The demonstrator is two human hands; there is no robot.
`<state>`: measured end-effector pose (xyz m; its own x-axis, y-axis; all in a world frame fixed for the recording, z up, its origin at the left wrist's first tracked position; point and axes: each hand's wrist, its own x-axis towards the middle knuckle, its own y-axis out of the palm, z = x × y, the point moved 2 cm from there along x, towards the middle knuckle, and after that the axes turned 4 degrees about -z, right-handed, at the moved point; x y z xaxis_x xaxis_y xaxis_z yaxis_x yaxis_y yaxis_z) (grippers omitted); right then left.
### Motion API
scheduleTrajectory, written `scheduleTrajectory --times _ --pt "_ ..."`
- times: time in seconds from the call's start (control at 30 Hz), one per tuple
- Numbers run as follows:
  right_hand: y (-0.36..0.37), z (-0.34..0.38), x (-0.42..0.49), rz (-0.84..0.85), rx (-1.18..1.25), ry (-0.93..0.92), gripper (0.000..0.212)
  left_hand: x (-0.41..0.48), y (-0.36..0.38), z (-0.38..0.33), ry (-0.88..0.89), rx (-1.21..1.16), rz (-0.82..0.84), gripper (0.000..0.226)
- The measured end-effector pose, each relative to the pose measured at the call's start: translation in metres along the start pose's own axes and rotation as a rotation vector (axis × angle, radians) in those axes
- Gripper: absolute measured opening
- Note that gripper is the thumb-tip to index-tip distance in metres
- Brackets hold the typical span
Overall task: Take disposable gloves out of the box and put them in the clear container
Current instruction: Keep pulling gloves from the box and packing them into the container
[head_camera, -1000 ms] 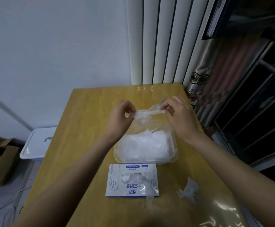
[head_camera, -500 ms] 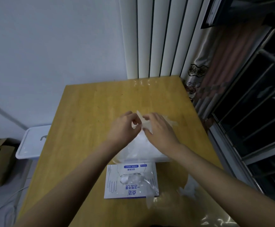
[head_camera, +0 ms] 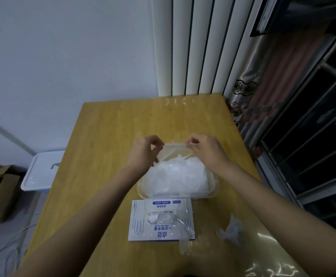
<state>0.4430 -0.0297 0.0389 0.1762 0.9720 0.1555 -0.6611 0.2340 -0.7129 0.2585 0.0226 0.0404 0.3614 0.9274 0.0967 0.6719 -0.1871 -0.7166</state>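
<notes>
A thin clear disposable glove [head_camera: 174,149] is stretched flat between my two hands above the far end of the clear container [head_camera: 143,193]. My left hand [head_camera: 143,154] pinches its left edge and my right hand [head_camera: 208,150] pinches its right edge. The container holds a heap of crumpled clear gloves [head_camera: 175,176]. Just in front of it lies the white and blue glove box [head_camera: 161,219], flat on the table, with a glove poking out of its opening and hanging over its near right corner.
A loose crumpled glove [head_camera: 232,229] lies on the wooden table [head_camera: 107,136] to the right of the box. Clear plastic film [head_camera: 267,254] covers the near right corner. A white lidded bin [head_camera: 41,170] stands left of the table, curtains and a window at right.
My hands came together over the container half a second ago, then moved apart again, and the glove is now spread flat between them, lower and nearer the heap.
</notes>
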Motion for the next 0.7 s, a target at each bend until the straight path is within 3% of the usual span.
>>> scheduleTrajectory --times 0.17,0.27,0.4,0.53,0.7 --pt "-0.033 0.026 0.003 -0.347 -0.062 -0.265 0.012 0.011 -0.015 -0.028 0.196 -0.132 -0.243 0.008" --pt "-0.030 0.028 -0.014 -0.390 -0.189 -0.480 0.006 -0.001 -0.017 -0.022 0.290 -0.110 -0.246 0.018" --pt "0.008 0.003 -0.034 -0.122 -0.316 -0.528 0.010 -0.025 0.001 0.014 0.279 0.083 -0.016 0.020" --pt "0.047 -0.016 -0.044 0.291 -0.359 -0.340 0.009 -0.036 0.030 0.043 0.233 0.346 0.257 0.014" --pt "0.075 -0.022 -0.041 0.510 -0.460 -0.153 0.015 -0.033 0.054 0.060 0.222 0.604 0.427 0.021"
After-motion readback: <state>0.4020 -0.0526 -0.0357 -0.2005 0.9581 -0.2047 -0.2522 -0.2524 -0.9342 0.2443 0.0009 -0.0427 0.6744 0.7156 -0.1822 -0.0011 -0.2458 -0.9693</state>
